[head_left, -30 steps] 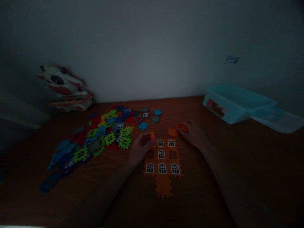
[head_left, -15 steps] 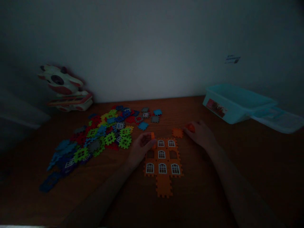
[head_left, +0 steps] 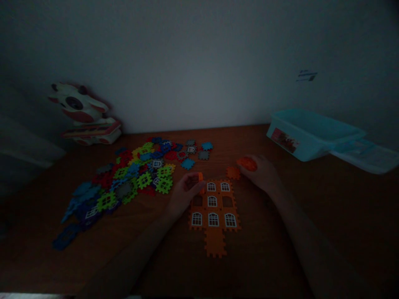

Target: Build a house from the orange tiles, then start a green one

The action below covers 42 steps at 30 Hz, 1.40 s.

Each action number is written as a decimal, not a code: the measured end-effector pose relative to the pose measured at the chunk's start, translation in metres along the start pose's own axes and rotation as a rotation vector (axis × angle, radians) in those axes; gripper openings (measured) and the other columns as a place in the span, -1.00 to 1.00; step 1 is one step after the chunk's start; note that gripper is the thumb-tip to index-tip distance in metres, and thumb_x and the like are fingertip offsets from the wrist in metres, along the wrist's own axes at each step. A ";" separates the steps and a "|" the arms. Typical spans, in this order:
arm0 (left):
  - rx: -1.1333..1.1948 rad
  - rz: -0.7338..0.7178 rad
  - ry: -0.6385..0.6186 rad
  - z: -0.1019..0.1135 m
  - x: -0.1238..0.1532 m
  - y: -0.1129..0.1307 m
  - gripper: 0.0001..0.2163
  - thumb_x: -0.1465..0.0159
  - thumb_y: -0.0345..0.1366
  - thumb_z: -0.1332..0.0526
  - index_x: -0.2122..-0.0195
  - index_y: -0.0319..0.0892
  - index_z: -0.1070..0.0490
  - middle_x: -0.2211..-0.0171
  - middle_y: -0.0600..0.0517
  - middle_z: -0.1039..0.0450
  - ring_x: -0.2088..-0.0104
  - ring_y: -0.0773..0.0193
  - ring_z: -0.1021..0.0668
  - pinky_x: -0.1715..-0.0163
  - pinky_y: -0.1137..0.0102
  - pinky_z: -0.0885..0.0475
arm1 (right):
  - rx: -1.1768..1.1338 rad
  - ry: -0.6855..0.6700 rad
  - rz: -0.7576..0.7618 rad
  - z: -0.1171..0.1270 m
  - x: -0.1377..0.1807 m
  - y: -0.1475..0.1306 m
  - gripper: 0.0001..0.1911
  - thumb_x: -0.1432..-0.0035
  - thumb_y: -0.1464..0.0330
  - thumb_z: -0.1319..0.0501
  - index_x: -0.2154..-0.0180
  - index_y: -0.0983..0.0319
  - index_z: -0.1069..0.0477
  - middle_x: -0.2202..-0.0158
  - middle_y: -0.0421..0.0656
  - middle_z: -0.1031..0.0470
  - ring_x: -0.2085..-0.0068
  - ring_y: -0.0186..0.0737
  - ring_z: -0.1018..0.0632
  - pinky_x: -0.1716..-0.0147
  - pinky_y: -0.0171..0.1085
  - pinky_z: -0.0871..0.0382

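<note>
The scene is very dim. A flat orange panel (head_left: pixel 213 209) of joined interlocking tiles with white windows lies on the wooden table (head_left: pixel 311 199). My left hand (head_left: pixel 184 192) curls over its upper left corner, fingers closed on a small orange piece (head_left: pixel 200 177). My right hand (head_left: pixel 263 175) rests just beyond the panel's upper right, fingers closed on a loose orange tile (head_left: pixel 247 162). Another orange tile (head_left: pixel 233 172) lies flat between that hand and the panel.
A heap of blue, green, red and grey tiles (head_left: pixel 134 174) spreads over the table to the left. A white and red toy (head_left: pixel 84 116) stands at the back left by the wall. A light blue plastic box (head_left: pixel 308 135) with its lid (head_left: pixel 364 155) sits back right.
My right hand has lifted the loose orange tile a little and turned it, so more of it shows. My left hand has stayed on the panel's corner.
</note>
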<state>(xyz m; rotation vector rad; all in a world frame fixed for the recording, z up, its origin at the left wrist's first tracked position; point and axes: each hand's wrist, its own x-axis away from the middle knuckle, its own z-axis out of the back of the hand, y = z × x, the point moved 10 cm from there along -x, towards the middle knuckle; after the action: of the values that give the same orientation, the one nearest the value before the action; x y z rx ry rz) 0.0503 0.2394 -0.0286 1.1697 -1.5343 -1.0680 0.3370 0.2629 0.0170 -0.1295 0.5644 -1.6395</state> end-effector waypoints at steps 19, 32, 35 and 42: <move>0.492 -0.079 -0.011 0.004 -0.004 0.010 -0.64 -0.22 -0.21 -0.38 -0.02 -0.09 -0.41 0.12 -0.02 -0.60 0.09 0.12 -0.65 0.03 0.19 -0.57 | 0.149 -0.118 0.020 -0.028 0.012 -0.022 -0.46 -0.16 0.00 -0.22 -0.03 0.21 -0.47 0.01 0.08 -0.43 0.08 0.11 -0.56 0.12 -0.03 -0.46; 0.633 0.067 0.076 0.014 -0.012 0.000 -0.78 -0.36 -0.24 -0.23 -0.01 -0.14 -0.42 0.10 -0.03 -0.59 -0.01 0.21 -0.61 -0.08 0.31 -0.53 | 0.034 -0.091 -0.057 -0.020 0.006 -0.003 -0.52 -0.04 0.01 -0.31 0.10 0.18 -0.49 0.08 0.07 -0.50 0.09 0.14 -0.56 0.07 0.04 -0.45; 0.599 0.099 0.069 0.012 -0.010 -0.001 -0.75 -0.33 -0.21 -0.25 0.01 -0.15 -0.42 0.10 -0.04 -0.59 0.01 0.20 -0.62 -0.09 0.29 -0.53 | -0.070 -0.028 -0.046 -0.014 0.005 -0.006 -0.60 0.02 0.05 -0.35 0.19 0.13 -0.49 0.12 0.02 -0.54 0.09 0.14 -0.55 0.06 0.05 -0.44; 0.555 0.116 -0.009 0.003 -0.007 -0.002 -0.78 -0.33 -0.17 -0.24 0.08 -0.15 -0.45 0.12 -0.02 -0.59 0.02 0.21 -0.61 -0.13 0.24 -0.50 | -0.929 -0.121 -0.358 -0.025 0.008 -0.005 -0.57 -0.06 -0.10 -0.18 0.31 0.12 -0.40 0.33 -0.12 -0.52 0.40 -0.16 -0.50 0.52 -0.23 -0.36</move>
<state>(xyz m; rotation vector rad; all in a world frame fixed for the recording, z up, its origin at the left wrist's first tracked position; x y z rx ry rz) 0.0491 0.2466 -0.0320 1.4162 -1.9493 -0.5800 0.3213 0.2627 -0.0051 -1.0514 1.2250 -1.5676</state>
